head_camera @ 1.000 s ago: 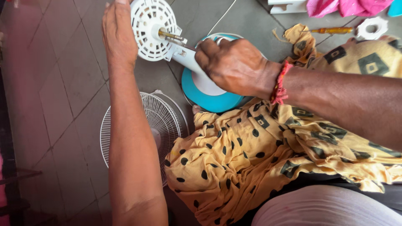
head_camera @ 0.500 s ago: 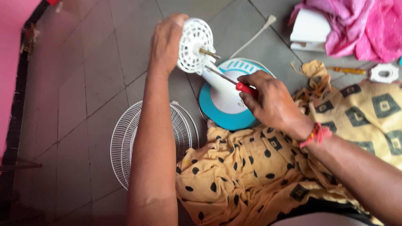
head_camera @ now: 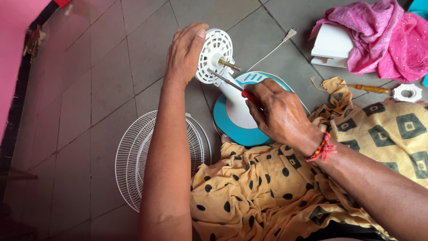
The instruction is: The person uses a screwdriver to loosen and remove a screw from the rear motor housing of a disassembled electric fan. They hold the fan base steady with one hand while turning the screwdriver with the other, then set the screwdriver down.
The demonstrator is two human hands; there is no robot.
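Nearest, a white wire fan grille [head_camera: 147, 160] lies on the tiled floor beneath the left forearm. The right hand [head_camera: 278, 114] pinches a red-handled screwdriver [head_camera: 234, 85], tip against the white fan motor housing [head_camera: 214, 56]. The left hand [head_camera: 185, 53] cups that housing. Beyond: orange screwdriver [head_camera: 363, 88], pink cloth [head_camera: 379, 38].
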